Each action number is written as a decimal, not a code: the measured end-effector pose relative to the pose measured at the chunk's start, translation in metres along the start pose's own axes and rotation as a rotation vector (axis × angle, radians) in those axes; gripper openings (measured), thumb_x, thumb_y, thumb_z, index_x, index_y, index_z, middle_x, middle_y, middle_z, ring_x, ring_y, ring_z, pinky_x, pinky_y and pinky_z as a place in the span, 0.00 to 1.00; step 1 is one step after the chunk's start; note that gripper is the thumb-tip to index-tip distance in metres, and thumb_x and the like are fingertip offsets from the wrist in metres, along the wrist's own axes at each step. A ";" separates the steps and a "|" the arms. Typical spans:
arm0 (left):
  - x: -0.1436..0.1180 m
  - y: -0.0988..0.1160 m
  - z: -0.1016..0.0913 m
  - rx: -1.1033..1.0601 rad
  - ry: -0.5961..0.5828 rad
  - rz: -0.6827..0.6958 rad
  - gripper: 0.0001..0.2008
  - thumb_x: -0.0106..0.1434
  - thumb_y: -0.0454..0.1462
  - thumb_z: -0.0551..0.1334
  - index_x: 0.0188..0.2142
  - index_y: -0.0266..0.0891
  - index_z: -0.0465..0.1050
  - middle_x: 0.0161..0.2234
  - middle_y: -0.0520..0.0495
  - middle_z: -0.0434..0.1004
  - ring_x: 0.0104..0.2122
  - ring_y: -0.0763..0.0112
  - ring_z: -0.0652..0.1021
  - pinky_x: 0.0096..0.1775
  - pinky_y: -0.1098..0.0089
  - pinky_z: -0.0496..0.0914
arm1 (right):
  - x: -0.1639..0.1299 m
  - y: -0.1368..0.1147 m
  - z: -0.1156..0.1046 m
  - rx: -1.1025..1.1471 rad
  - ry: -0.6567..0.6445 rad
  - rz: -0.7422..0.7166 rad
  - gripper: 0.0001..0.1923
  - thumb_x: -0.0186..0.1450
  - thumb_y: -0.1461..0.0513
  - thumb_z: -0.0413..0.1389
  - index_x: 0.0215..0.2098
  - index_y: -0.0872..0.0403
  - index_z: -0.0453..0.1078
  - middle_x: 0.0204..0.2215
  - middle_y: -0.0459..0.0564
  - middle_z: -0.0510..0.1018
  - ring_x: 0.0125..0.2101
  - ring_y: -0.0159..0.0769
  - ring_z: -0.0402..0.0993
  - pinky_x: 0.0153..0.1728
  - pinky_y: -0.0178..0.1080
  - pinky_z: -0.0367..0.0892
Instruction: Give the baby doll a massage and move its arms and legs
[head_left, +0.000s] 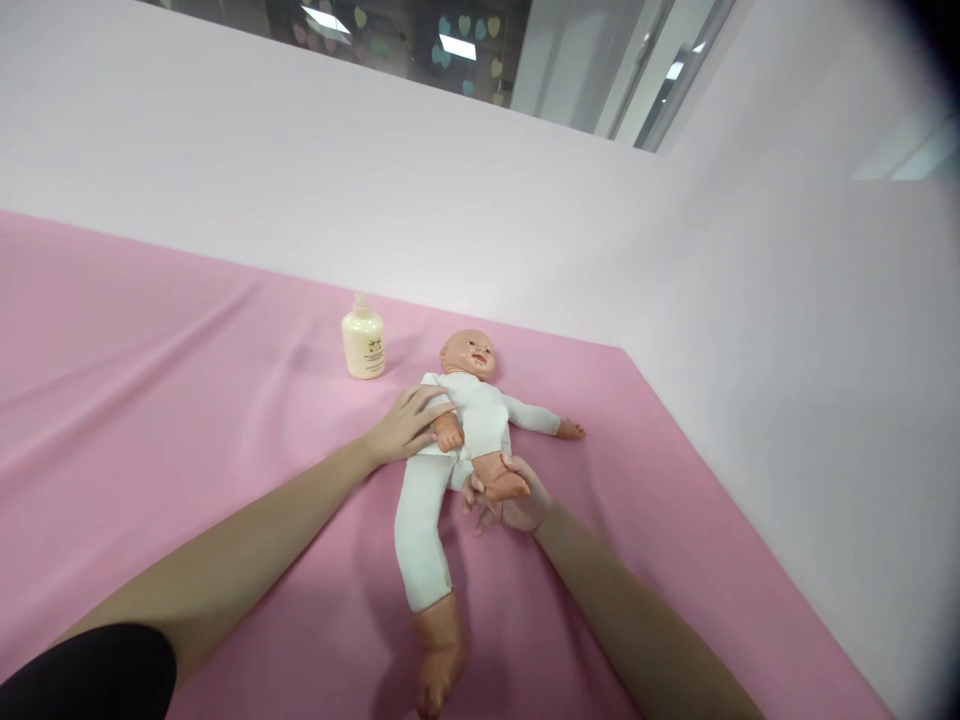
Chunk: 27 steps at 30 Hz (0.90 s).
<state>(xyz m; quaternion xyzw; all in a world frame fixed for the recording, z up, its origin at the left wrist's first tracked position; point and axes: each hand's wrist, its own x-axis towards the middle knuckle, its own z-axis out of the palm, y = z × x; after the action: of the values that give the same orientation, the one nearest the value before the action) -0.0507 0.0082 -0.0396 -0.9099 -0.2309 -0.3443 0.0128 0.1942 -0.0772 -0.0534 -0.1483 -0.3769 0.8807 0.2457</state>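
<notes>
Currently left hand [401,428] flat, open on baby doll [472,410] torso; right hand [510,500] cups bent leg at centre frame—support foot, bend gently.

A soft, matt pink cloth [150,340], lightly creased, is seen covering the table. The doll [465,420] is showing smooth, slightly glossy plastic on head, hands and feet, its body being wrapped in matt white fabric. Beside the doll's head, a glossy cream plastic bottle [363,345] is standing.
</notes>
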 end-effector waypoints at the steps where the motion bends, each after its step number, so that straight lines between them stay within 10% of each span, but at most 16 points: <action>1: 0.000 0.000 0.000 -0.003 -0.005 -0.010 0.26 0.67 0.50 0.44 0.59 0.41 0.58 0.57 0.35 0.58 0.56 0.55 0.60 0.55 0.53 0.54 | 0.000 0.000 0.000 0.003 0.000 0.002 0.28 0.60 0.40 0.45 0.32 0.58 0.62 0.32 0.52 0.67 0.36 0.39 0.70 0.31 0.43 0.73; 27: -0.002 -0.005 0.011 0.019 -0.005 -0.021 0.30 0.63 0.52 0.53 0.61 0.44 0.57 0.58 0.36 0.59 0.56 0.53 0.59 0.55 0.51 0.55 | 0.001 -0.001 0.007 -0.016 -0.004 0.020 0.27 0.60 0.41 0.45 0.32 0.57 0.62 0.31 0.52 0.66 0.35 0.39 0.69 0.31 0.43 0.72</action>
<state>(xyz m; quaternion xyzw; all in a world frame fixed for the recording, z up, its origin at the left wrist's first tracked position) -0.0475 0.0138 -0.0494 -0.9082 -0.2439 -0.3398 0.0172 0.1907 -0.0798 -0.0483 -0.1521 -0.3828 0.8805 0.2347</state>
